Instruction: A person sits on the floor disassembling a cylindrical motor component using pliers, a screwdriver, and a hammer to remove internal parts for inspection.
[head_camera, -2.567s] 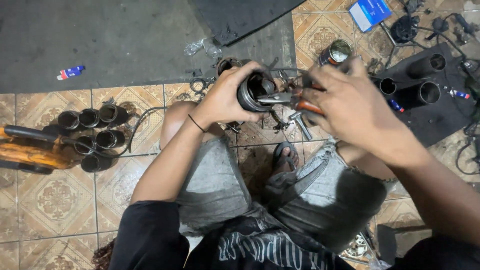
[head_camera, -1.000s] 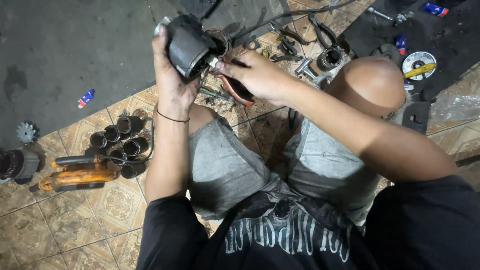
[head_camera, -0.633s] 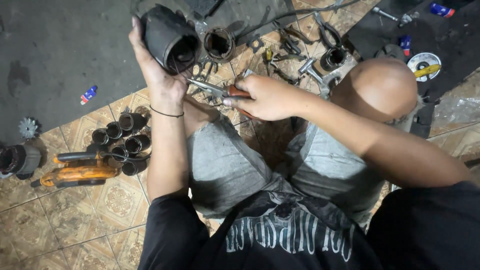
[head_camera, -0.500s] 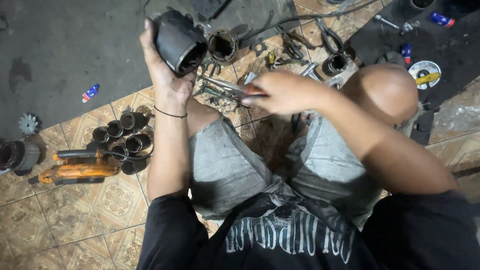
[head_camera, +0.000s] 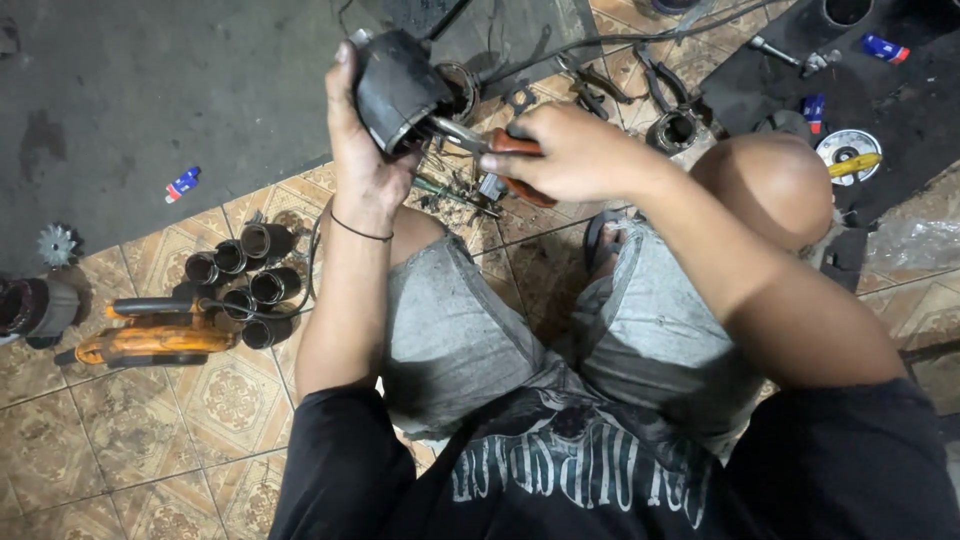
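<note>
Dim, warm indoor light from above, falling hardest on skin and tile.

The raised knee (head_camera: 778, 190) carries the brightest patch, a soft sheen near blown out, and the right hand (head_camera: 570, 152) and both forearms are evenly lit. The dark mat (head_camera: 150, 90) at upper left swallows light and shows little texture. Shadow pools between the legs and under the left hand (head_camera: 368, 150), whose dark motor housing (head_camera: 398, 85) reads as a near-black mass with faint edge highlights. The black shirt (head_camera: 600, 470) loses detail. Focus is fair at centre; corners soften and bend slightly, and fine grain shows throughout.
</note>
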